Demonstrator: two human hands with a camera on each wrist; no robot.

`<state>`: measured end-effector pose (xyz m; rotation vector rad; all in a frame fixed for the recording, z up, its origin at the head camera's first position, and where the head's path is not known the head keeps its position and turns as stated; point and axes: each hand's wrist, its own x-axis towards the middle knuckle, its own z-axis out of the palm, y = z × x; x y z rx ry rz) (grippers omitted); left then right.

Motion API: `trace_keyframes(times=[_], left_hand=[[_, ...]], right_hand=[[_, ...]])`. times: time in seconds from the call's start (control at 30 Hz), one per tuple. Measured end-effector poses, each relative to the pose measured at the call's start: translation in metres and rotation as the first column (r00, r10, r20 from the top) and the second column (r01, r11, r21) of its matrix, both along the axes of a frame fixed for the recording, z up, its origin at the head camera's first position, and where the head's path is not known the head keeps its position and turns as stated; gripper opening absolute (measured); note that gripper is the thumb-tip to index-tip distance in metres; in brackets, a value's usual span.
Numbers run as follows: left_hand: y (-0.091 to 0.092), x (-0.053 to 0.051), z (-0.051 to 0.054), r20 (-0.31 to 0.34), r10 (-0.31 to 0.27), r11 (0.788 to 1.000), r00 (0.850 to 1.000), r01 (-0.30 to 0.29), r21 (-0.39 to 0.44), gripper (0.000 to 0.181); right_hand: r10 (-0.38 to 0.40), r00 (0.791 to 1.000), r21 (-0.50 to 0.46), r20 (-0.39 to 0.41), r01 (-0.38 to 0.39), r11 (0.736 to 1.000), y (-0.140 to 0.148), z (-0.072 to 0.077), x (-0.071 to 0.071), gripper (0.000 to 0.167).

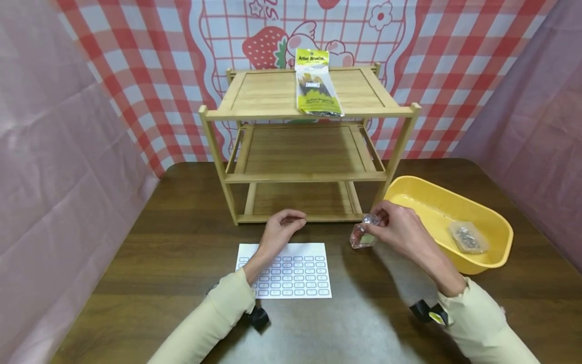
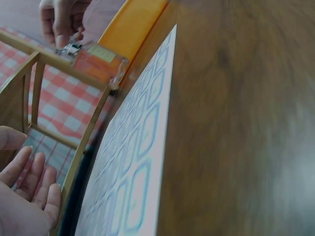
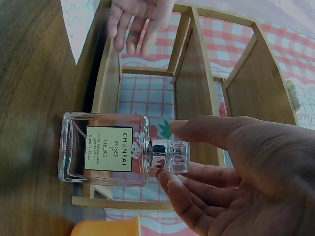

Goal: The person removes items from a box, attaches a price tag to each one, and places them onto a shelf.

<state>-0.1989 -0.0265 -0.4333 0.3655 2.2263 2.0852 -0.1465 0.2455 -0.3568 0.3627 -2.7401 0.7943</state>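
Observation:
A clear glass perfume bottle with pink liquid is pinched at its cap by my right hand, just right of the label sheet. In the right wrist view the bottle shows a pale label, and the thumb and fingers of my right hand hold its clear cap. My left hand hovers over the top edge of the white sheet of blue-outlined labels, fingers loosely bent, holding nothing visible. The left wrist view shows my left hand with relaxed fingers beside the sheet.
A three-tier wooden shelf stands behind the hands, with a packet of artist brushes on its top. At the right sits a yellow basin containing a small clear packet.

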Motion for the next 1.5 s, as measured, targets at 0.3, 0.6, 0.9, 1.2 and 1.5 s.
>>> trace_keyframes(times=[0.3, 0.6, 0.9, 1.2, 1.5], left_hand=[[-0.026, 0.001, 0.002, -0.01, 0.027, 0.997, 1.0, -0.028, -0.075, 0.025], [-0.04, 0.006, 0.001, -0.028, 0.076, 0.993, 0.997, -0.079, -0.093, 0.022], [-0.055, 0.012, 0.005, -0.07, 0.073, 0.988, 0.995, -0.082, -0.133, 0.023], [-0.072, 0.021, 0.016, -0.124, 0.025, 0.985, 0.992, -0.046, -0.169, 0.024], [-0.091, 0.023, 0.017, -0.134, 0.012, 0.971, 0.991, -0.043, -0.233, 0.022]], right_hand=[[-0.016, 1.0, 0.005, 0.021, 0.015, 1.0, -0.001, -0.002, -0.002, 0.021], [-0.01, 0.999, 0.041, 0.043, 0.009, 0.999, 0.0, 0.001, 0.0, 0.022], [-0.037, 0.998, 0.019, -0.05, 0.038, 0.999, -0.002, 0.007, 0.011, 0.03], [0.08, 0.967, -0.072, -0.243, -0.101, 0.992, -0.022, 0.005, 0.023, 0.025], [0.261, 0.927, -0.076, -0.27, -0.291, 0.954, -0.047, -0.012, 0.027, 0.026]])
